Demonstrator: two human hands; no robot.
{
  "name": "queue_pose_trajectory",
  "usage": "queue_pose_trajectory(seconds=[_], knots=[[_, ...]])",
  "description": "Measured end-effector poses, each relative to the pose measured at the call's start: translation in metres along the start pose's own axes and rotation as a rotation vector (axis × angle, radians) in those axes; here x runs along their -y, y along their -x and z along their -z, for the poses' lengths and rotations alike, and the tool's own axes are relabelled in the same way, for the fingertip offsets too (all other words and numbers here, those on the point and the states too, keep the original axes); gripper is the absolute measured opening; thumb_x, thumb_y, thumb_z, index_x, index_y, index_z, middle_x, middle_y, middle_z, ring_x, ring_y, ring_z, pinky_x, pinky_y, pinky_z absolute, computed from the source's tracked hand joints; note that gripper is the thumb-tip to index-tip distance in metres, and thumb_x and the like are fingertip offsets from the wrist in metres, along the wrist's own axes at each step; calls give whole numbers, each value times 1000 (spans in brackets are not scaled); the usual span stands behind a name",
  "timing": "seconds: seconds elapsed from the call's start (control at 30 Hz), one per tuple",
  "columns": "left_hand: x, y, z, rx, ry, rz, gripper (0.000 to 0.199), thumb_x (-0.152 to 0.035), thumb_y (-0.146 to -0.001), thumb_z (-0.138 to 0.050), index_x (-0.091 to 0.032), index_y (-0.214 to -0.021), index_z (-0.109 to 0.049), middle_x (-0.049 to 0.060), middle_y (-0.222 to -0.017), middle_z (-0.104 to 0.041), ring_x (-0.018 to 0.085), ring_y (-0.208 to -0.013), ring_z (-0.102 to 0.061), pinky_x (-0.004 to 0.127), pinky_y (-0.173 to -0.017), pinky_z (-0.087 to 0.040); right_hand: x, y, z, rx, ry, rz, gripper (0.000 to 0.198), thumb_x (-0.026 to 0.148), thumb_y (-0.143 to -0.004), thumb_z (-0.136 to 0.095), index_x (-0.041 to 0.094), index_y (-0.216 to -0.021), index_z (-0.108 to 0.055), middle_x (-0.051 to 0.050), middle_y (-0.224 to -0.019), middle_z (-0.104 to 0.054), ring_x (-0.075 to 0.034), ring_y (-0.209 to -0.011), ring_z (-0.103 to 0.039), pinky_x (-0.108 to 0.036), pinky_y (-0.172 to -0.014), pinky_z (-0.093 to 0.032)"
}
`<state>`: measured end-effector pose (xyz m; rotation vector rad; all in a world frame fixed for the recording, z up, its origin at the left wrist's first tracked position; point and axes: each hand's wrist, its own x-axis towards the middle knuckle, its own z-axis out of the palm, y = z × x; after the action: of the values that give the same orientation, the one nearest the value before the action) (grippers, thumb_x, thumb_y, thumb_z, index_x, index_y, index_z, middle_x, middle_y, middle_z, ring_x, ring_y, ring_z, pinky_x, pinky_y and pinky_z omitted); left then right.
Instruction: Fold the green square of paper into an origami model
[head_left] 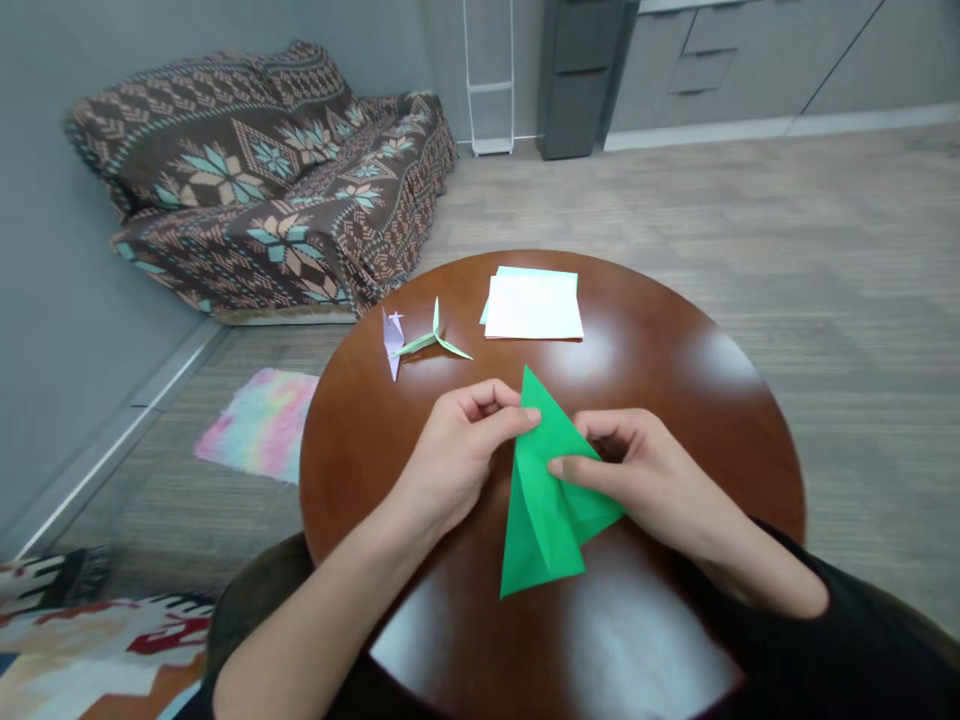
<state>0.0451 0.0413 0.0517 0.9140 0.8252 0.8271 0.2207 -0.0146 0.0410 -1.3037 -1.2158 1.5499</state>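
A partly folded sheet of green origami paper (546, 500) is held up above the round wooden table, one sharp corner pointing away from me. My left hand (472, 440) pinches its left edge near that upper corner, thumb on top and fingers behind. On the other side my right hand (637, 470) grips the right part, the thumb pressing on the front face near the middle. Loose flaps spread open toward me at the bottom. The fingertips behind the paper are hidden.
The round brown table (352, 480) carries a stack of white and pale green paper (534, 305) at the back. Left of it lie a pale green three-armed folded paper piece (436, 338) and a purple folded paper piece (392, 345). A patterned sofa (285, 200) stands beyond.
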Motion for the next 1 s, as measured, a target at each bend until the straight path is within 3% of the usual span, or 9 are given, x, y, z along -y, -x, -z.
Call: queue_pose_trajectory(seconds=[0.17,0.4,0.5,0.63,1.0], knots=[[-3,-2,2,-27,82,-2,18,-17,-70,-85,-15,-67,-67,-2,-65,-65,9,-60,-57,22,-61,-48,0,3,-2,66,26,-51,15,28,-80,-70,14,-74,-65,2,-64,-53,-13,-61,-46,-27,-58,-35],[-7,-8,9,-113,103,-102,14,-22,-76,-81,-13,-74,-71,0,-69,-64,9,-66,-58,21,-65,-48,-2,2,-3,82,54,-74,16,28,-78,-71,15,-70,-64,2,-63,-53,-13,-60,-46,-28,-58,-35],[-6,-4,6,-41,59,-21,21,-25,-71,-86,-14,-83,-73,1,-76,-69,11,-70,-62,23,-69,-49,-1,1,-2,32,7,-55,14,27,-77,-72,15,-73,-66,2,-64,-56,-13,-61,-48,-27,-58,-36],[0,2,1,128,-67,134,26,-23,-66,-90,-13,-81,-72,2,-78,-71,13,-69,-63,26,-70,-50,0,0,-2,-26,-17,-24,16,28,-77,-74,17,-70,-66,2,-63,-56,-13,-60,-47,-27,-57,-36],[0,0,1,51,10,129,24,-24,-71,-86,-15,-71,-64,0,-71,-68,11,-64,-60,24,-66,-48,-1,1,-3,-14,-38,-35,14,28,-77,-74,15,-76,-69,2,-65,-59,-13,-60,-48,-28,-58,-37]])
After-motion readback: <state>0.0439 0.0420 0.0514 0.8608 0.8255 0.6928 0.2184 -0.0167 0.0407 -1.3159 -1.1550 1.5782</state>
